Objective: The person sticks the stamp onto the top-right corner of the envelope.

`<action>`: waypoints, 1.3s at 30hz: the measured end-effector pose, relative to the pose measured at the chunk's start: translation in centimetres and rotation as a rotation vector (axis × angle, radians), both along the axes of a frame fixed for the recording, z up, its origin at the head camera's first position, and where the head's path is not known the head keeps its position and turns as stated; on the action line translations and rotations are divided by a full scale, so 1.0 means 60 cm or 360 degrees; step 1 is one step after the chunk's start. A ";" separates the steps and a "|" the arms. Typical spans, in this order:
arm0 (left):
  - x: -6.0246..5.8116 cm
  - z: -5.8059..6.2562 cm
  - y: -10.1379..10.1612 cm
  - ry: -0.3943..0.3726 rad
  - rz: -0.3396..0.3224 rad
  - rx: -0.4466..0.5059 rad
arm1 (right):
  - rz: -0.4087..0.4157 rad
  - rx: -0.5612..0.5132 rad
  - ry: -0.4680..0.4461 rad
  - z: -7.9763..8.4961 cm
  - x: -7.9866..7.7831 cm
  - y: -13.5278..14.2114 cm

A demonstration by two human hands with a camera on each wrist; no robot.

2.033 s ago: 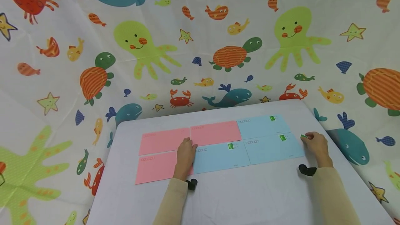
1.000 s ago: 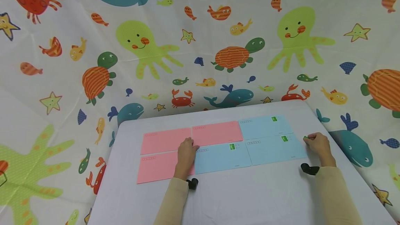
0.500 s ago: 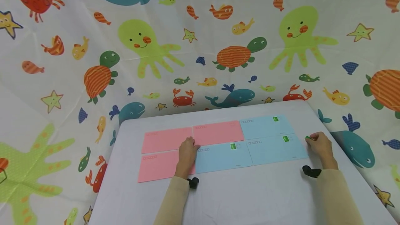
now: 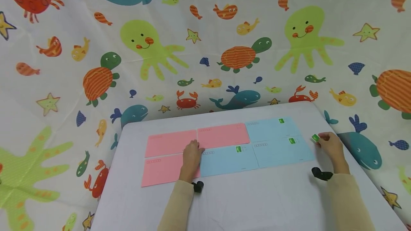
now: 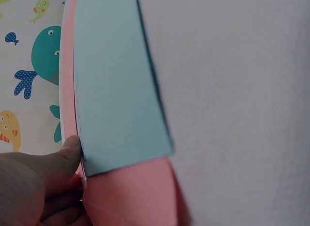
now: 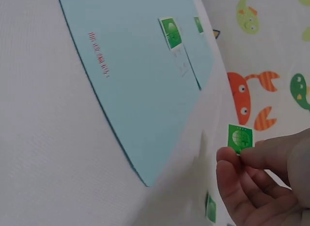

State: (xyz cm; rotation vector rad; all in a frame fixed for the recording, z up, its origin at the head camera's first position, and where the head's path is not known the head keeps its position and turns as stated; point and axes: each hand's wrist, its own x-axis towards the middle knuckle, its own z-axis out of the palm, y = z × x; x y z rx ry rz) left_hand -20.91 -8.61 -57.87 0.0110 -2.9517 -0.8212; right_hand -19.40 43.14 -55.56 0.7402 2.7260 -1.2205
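My right hand [image 4: 331, 149] pinches a small green stamp [image 6: 240, 138] between thumb and forefinger, just right of the blue envelopes. Its printed face, with a pale round design, shows in the right wrist view. My left hand [image 4: 191, 158] rests on the envelopes where pink and blue meet, its thumb [image 5: 71, 144] at the edge of a blue envelope [image 5: 116, 85]. Three pink envelopes [image 4: 170, 143] lie on the left and three blue envelopes [image 4: 221, 165] on the right, in two rows. Each blue one bears a green stamp [image 4: 292, 140] near its upper right corner.
Another green stamp [image 6: 211, 208] lies on the white-covered table [image 4: 257, 199] below my right hand. Behind the table hangs a cloth [image 4: 199, 20] printed with sea animals. A black wrist mount [image 4: 322, 174] sticks out at my right cuff, and a similar one at the left.
My right hand has risen a little from the table with the stamp, which now shows more of its green face. My left hand has stayed in place on the envelopes.
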 end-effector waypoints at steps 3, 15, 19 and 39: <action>0.000 0.000 -0.001 0.0004 0.0000 -0.0001 | -0.0001 0.0002 0.0026 0.007 -0.005 0.000; -0.001 -0.002 0.000 0.0000 0.0013 -0.0024 | -0.0026 -0.0036 -0.0039 0.012 -0.006 -0.007; -0.002 -0.003 0.000 0.0011 0.0010 -0.0023 | -0.0027 -0.0059 -0.0029 0.013 -0.004 -0.006; -0.003 -0.004 -0.001 -0.0006 0.0017 0.0013 | -0.0032 -0.0067 0.0050 0.016 0.001 -0.026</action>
